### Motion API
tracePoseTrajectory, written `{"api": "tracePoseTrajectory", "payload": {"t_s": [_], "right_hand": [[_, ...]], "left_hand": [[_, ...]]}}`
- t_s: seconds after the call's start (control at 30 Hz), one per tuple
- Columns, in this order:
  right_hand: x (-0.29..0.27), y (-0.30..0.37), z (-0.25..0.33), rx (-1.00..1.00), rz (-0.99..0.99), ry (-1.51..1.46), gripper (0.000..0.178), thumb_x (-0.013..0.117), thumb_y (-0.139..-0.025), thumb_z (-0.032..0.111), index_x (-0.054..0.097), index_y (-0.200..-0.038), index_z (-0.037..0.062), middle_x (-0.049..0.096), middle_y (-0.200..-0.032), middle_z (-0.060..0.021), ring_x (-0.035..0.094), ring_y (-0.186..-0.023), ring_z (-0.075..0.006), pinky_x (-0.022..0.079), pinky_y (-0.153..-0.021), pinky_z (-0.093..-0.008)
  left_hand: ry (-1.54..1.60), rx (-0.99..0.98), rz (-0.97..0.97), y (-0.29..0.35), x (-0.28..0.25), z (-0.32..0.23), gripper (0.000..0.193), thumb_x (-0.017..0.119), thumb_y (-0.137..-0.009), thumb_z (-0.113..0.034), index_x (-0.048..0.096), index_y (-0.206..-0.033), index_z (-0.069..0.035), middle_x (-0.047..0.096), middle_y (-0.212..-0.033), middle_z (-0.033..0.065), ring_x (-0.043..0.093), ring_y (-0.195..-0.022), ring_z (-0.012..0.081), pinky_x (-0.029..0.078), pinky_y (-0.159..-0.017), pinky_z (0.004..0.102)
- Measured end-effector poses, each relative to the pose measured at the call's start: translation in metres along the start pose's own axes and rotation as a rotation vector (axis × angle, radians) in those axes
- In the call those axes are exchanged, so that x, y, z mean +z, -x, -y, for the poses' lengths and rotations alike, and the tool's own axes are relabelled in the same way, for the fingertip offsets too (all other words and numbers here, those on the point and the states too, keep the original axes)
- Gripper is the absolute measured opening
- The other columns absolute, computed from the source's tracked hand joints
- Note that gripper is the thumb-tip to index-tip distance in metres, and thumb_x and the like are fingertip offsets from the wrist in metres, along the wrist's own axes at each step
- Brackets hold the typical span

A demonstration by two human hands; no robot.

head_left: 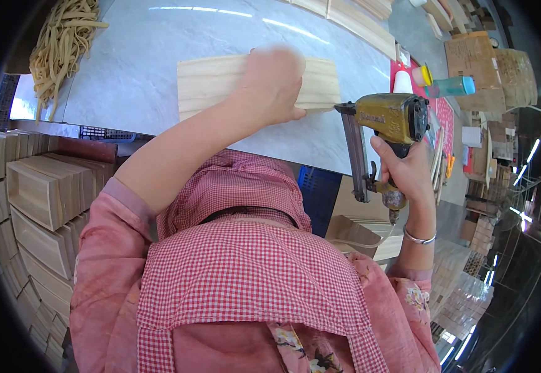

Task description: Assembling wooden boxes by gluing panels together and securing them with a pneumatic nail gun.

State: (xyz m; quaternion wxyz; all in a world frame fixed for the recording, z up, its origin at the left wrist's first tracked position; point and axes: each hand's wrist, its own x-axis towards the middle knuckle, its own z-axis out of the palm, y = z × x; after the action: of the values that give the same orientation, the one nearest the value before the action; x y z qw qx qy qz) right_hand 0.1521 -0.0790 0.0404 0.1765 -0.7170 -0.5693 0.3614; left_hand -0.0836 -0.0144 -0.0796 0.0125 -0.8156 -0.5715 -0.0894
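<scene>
A long, pale wooden piece lies on the marbled tabletop in front of me; whether it is one board or a box side I cannot tell. My left hand is over its middle, thumb at the near edge. Motion smears its knuckles, and its other fingers are hidden. My right hand is wrapped round the handle of a brass-coloured air nail gun. The gun's nose is close to the wood's right end, and its long magazine slants down toward the table's front edge. An air hose runs from the handle's base.
Brown elastic-like strips are heaped at the far left. Wooden trays are stacked at my left. Wooden slats line the table's far side. A yellow-rimmed cup and a teal bottle stand at the right, before cardboard boxes.
</scene>
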Motion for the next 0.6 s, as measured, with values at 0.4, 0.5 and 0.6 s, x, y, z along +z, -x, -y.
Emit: {"api": "tracePoseTrajectory", "payload": {"t_s": [0.4,0.5,0.6], "right_hand": [[-0.004,0.004,0.018,-0.064,0.004,0.060,0.029,0.078,-0.087,0.020,0.066,-0.100,-0.0040,0.058,-0.060,-0.0026,0.049,-0.044,-0.0095,0.038,-0.041,-0.0236],[0.006,0.009,0.027,-0.062,0.038,0.071,0.030,0.078,-0.088,0.019,0.066,-0.101,-0.0038,0.058,-0.060,-0.0026,0.049,-0.044,-0.0095,0.038,-0.041,-0.0236],[0.018,0.011,0.034,-0.055,0.063,0.085,0.031,0.078,-0.088,0.019,0.065,-0.103,-0.0036,0.059,-0.060,-0.0025,0.049,-0.044,-0.0094,0.038,-0.041,-0.0236]], "left_hand": [[-0.109,0.031,-0.259,0.062,-0.004,0.070,0.104,0.085,-0.063,-0.057,0.047,-0.143,-0.002,0.058,-0.138,0.0148,0.059,-0.118,0.0310,0.043,-0.104,0.0444],[-0.019,-0.039,-0.124,0.071,-0.019,0.077,0.099,0.085,-0.062,-0.052,0.049,-0.141,-0.003,0.059,-0.136,0.0146,0.059,-0.117,0.0301,0.044,-0.103,0.0426],[0.080,-0.101,0.005,0.072,-0.022,0.077,0.094,0.085,-0.062,-0.046,0.052,-0.139,-0.003,0.060,-0.135,0.0145,0.060,-0.116,0.0291,0.045,-0.102,0.0408]]}}
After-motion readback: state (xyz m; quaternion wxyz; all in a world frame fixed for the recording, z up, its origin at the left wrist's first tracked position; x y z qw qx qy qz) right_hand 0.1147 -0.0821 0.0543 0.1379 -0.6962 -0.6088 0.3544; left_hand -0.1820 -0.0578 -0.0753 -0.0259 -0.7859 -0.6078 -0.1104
